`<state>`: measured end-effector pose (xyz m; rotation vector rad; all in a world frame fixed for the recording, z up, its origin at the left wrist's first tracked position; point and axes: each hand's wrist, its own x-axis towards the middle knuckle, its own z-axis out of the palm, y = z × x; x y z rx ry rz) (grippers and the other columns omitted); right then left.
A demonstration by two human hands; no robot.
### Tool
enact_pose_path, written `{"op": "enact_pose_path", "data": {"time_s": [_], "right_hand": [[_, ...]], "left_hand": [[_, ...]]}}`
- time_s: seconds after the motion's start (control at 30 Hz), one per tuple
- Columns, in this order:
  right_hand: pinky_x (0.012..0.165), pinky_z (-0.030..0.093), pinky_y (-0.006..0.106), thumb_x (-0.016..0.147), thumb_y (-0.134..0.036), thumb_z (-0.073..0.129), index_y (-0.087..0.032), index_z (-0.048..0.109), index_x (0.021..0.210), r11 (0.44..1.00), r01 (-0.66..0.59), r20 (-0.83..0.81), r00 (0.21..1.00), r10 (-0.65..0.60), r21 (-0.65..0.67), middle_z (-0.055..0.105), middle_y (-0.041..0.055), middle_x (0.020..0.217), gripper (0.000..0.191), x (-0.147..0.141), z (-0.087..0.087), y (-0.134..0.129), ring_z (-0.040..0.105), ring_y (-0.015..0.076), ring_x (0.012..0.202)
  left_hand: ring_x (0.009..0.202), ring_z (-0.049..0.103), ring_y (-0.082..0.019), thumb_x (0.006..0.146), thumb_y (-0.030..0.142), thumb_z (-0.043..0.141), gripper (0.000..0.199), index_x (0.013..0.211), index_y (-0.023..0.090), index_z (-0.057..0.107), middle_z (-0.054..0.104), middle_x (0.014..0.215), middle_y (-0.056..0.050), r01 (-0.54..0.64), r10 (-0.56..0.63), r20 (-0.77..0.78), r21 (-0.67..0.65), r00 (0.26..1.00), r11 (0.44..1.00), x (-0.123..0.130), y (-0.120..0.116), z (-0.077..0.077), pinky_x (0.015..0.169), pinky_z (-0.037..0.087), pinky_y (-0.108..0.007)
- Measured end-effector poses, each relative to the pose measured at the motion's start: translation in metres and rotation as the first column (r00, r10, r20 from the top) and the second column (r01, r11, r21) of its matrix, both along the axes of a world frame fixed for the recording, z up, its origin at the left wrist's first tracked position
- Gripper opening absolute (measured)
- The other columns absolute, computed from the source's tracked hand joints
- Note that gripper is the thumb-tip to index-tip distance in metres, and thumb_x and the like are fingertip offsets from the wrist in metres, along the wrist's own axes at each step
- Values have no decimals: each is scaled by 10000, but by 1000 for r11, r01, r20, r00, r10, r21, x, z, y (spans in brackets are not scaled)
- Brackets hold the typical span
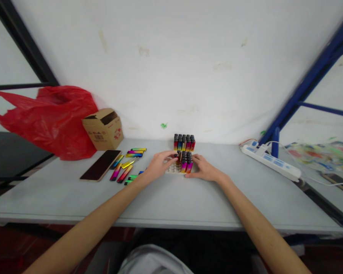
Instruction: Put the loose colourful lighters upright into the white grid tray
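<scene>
My left hand [160,164] is closed with its fingertips on a lighter [176,155], whose dark top shows; its lower part is hidden. It is over the left side of a white tray with round holes [172,169]. On the tray's right side several pink, purple and yellow lighters [186,164] stand upright with black tops. My right hand [205,169] grips the tray's right end, thumb at the front corner and fingers beside the standing lighters. Just behind the tray stands another block of upright multicoloured lighters [184,142].
Loose lighters [125,173] lie left of my left hand, next to a dark-screened phone [101,165]. Behind are an open cardboard box [108,133] and a red plastic bag [57,125]. A white power strip [271,161] with cables lies at the right. A white wall [185,76] borders the table's back.
</scene>
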<state>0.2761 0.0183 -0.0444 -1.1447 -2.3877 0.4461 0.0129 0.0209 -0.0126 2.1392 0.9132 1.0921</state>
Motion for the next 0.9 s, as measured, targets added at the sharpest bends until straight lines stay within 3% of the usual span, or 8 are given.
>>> {"op": "enact_pose_path", "data": {"time_s": [0.3, 0.47, 0.57, 0.63, 0.77, 0.9], "right_hand": [[1116, 423, 538, 782, -649, 779, -184, 535, 1444, 1000, 1, -9, 1000, -1, 14, 565, 167, 1351, 845, -1, 0, -1, 516, 352, 1266], [1119, 419, 540, 782, -651, 778, -164, 548, 1425, 1000, 4, -9, 1000, -4, 3, 575, 173, 1326, 838, -1, 2, -1, 518, 354, 1252], [1114, 424, 542, 784, -658, 771, -164, 546, 1427, 1000, 2, -5, 1000, -2, 0, 575, 174, 1324, 842, -1, 2, -1, 524, 355, 1247], [1113, 426, 548, 779, -669, 769, -163, 540, 1433, 1000, 5, 0, 1000, -5, -1, 572, 177, 1333, 858, -1, 1, 0, 523, 360, 1252], [1125, 417, 560, 785, -681, 754, -167, 517, 1457, 1000, 5, -12, 1000, -5, 8, 558, 185, 1363, 879, 0, -1, 0, 509, 367, 1279], [1122, 418, 565, 783, -692, 749, -178, 550, 1429, 1000, -4, -16, 1000, 4, 13, 564, 180, 1358, 849, 0, 0, 0, 519, 365, 1266]], "left_hand": [[975, 732, -227, 964, 350, 595, 252, 1132, 183, 682, 776, 1066, -88, 50, -51, -51, -25, 997, 998, 7, 8, 1, 912, 567, -349], [867, 729, -207, 911, 331, 670, 183, 1020, 186, 646, 762, 946, -67, -23, 23, 4, -11, 1000, 1000, 10, 10, -9, 831, 574, -335], [808, 696, -205, 896, 316, 680, 157, 833, 173, 661, 736, 861, -65, -121, 129, -97, 83, 987, 989, 11, 10, -10, 800, 551, -335], [811, 681, -215, 890, 315, 683, 182, 779, 171, 679, 728, 840, -69, -148, 176, -202, 149, 963, 978, 8, 10, -7, 805, 534, -344], [942, 690, -234, 900, 377, 671, 211, 944, 179, 732, 765, 986, -79, -102, 160, -256, 226, 953, 969, -9, 13, 7, 901, 515, -358], [997, 697, -251, 921, 402, 596, 285, 961, 171, 757, 780, 1025, -98, -211, 296, -305, 284, 905, 935, -39, 18, 23, 969, 493, -373]]}}
